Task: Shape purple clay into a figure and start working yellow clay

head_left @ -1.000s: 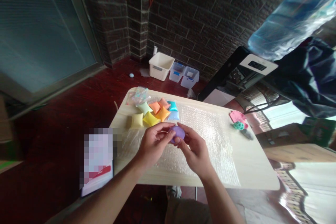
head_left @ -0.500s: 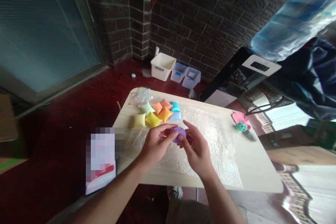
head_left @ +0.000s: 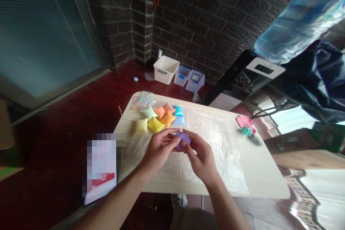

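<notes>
While both hands pinch the purple disc between curled fingers and thumbs, I should press its rim lightly and evenly.

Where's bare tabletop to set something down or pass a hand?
Best: table right of the bubble wrap, nearer than the pink piece and green piece. Slim strip between wrap and near edge. Crowded: far left, with colored packets and plastic bag; middle, left hand and right hand holding the round purple piece.
</notes>
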### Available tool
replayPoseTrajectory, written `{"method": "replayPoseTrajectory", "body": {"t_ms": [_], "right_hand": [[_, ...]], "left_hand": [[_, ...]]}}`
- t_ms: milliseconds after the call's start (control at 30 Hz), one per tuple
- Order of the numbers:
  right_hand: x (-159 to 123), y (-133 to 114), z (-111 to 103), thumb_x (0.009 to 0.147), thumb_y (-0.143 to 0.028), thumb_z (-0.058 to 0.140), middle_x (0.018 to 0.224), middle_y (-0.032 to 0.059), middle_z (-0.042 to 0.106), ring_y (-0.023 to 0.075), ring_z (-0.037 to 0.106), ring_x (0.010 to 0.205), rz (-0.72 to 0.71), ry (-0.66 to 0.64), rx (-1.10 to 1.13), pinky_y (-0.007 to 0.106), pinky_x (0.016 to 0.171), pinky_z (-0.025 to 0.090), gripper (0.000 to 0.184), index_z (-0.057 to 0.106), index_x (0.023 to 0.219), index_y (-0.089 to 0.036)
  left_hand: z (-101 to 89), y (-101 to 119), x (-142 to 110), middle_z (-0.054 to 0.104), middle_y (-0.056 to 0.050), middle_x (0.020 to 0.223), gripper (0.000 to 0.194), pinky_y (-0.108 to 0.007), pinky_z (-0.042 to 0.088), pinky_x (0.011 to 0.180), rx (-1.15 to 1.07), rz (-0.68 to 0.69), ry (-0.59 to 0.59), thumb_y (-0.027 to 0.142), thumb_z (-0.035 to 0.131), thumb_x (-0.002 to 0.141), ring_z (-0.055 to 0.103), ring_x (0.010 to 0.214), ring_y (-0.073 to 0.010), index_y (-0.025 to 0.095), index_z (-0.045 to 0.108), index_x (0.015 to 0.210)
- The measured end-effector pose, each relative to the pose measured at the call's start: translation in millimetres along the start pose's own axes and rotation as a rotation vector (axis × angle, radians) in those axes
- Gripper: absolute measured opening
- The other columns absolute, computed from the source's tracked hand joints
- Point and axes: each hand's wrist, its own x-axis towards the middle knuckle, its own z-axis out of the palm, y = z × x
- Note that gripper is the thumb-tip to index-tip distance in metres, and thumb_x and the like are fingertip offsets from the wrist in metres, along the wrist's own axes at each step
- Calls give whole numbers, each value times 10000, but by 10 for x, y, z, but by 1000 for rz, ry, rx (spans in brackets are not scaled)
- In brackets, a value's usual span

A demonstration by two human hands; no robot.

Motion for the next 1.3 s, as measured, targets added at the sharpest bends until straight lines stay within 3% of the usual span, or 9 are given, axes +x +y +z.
{"method": "replayPoseTrajectory", "body": {"t_ms": [200,267,467,567,633,800,933,1100,1300], "right_hand": [[4,-8,5,1015,-381,691,1062,91,772,207,758,834,15,-2,15,362,715,661,369,679,1357,-244],[3,8,2,995,-377,722,1046,82,768,208,757,824,19,5,31,372,722,667,443,641,1414,-257],[-6,61,-44,982,-361,742,1128,97,758,241,771,935,36,-48,39,430,840,681,423,663,1387,-271],[-6,52,-59,987,-370,730,1042,84,749,242,755,897,20,-15,30,435,804,688,474,620,1435,-265],[-3,38,-56,992,-378,721,1040,98,755,241,749,868,27,-45,4,424,769,687,409,663,1373,-243],[-1,41,-38,994,-384,720,957,66,730,204,720,778,23,12,10,351,678,656,430,635,1393,-247],[-1,59,-35,993,-387,722,960,69,730,193,707,761,42,21,38,325,639,632,382,667,1343,-242],[12,41,-19,1011,-392,698,955,59,736,198,729,795,37,9,77,358,727,658,352,687,1337,-261],[14,24,-11,1010,-406,696,1078,102,758,227,767,887,30,13,71,373,748,684,402,681,1377,-243]], "left_hand": [[21,22,-8,795,-117,1053,395,-414,675,846,-24,-19,14,364,866,831,776,929,-249,126,766,1131],[24,12,-8,784,-112,1052,392,-402,671,843,-32,-25,39,359,875,817,769,928,-240,125,763,1112],[34,-18,-8,744,-93,1034,337,-396,662,827,-64,-21,21,350,871,806,734,910,-213,130,750,1030],[28,-20,2,739,-85,1035,395,-389,657,774,-20,-23,4,376,857,816,731,870,-208,154,768,1131],[15,-22,13,759,-88,1024,394,-347,630,743,35,-4,13,370,833,834,728,854,-201,173,784,1171],[-23,-30,37,802,-106,1040,340,-280,555,686,130,50,12,346,814,859,720,821,-178,175,798,1153],[-8,-28,33,798,-100,981,345,-325,609,753,31,22,12,342,847,832,742,815,-185,137,749,1091],[28,1,-2,772,-69,953,300,-338,647,773,-30,11,-3,306,860,824,751,818,-179,146,684,1006],[25,-15,-7,738,-59,1041,357,-354,664,820,-8,19,-32,293,825,850,762,910,-199,175,736,1174]]}}
